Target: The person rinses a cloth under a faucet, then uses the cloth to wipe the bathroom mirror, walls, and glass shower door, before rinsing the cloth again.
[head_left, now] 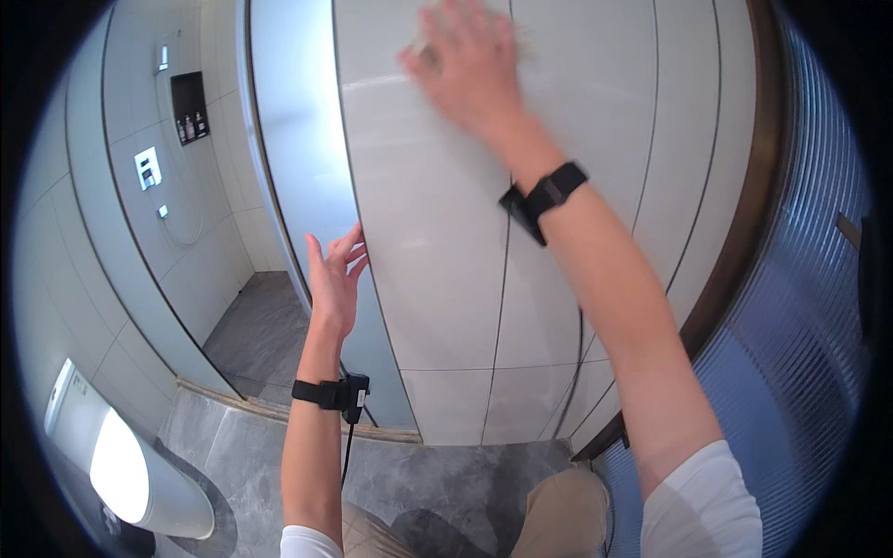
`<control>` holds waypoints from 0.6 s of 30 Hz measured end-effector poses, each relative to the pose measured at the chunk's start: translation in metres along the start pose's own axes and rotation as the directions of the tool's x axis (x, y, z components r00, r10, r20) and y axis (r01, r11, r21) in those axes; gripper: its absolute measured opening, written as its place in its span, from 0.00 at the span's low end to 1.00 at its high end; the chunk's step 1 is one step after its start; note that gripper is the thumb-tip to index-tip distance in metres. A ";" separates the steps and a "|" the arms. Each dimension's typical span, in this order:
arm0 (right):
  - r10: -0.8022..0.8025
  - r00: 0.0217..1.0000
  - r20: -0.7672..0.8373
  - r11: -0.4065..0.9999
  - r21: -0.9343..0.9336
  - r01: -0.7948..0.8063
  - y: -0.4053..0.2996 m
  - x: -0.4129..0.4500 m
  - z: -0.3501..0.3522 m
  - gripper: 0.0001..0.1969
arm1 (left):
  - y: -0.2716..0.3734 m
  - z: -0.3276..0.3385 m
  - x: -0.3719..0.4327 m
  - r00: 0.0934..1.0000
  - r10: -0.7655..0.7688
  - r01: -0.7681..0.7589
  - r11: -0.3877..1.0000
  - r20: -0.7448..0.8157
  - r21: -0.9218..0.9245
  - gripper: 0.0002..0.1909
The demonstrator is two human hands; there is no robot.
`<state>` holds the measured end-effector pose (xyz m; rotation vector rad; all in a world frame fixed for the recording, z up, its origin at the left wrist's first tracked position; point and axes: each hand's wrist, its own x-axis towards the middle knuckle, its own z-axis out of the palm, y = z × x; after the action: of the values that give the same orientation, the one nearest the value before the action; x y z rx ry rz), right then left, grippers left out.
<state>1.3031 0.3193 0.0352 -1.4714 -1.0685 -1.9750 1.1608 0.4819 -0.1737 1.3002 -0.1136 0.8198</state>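
My right hand (471, 70) is raised near the top of the view, laid over a pale, blurred thing, perhaps a cloth, against the glossy tiled wall (432, 279). What that thing is cannot be made out clearly. Lower and to the left, my left hand (338, 279) is held up empty with its fingers apart, the fingertips at the wall's edge beside the frosted glass panel (296, 104). Each wrist wears a black strap; a small black device (356, 399) with a cable sits on the left one.
A walk-in shower with a niche of bottles (190, 108) lies at the left. A white toilet (153, 481) stands at the lower left on the grey floor. Along the right runs a ribbed glass door (774, 335) with a brown frame (732, 279).
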 end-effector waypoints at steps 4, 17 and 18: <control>-0.364 0.902 0.233 0.912 0.284 0.295 -0.096 -0.127 -0.012 0.23 | 0.010 -0.026 -0.010 0.995 -0.084 0.093 0.978 0.056 -0.184 0.47; 0.218 0.974 -0.059 0.976 0.041 -0.216 0.084 -0.080 -0.049 0.15 | -0.004 -0.003 0.006 0.999 0.042 -0.042 0.999 -0.007 -0.006 0.40; 0.074 0.997 -0.003 0.986 0.152 -0.073 0.049 -0.108 -0.038 0.14 | 0.004 -0.014 0.001 0.997 0.070 -0.069 0.997 -0.027 0.044 0.39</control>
<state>1.3527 0.2504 -0.0561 -1.3997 -1.1182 -1.8062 1.1544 0.4945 -0.1740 1.3307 -0.1199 0.9038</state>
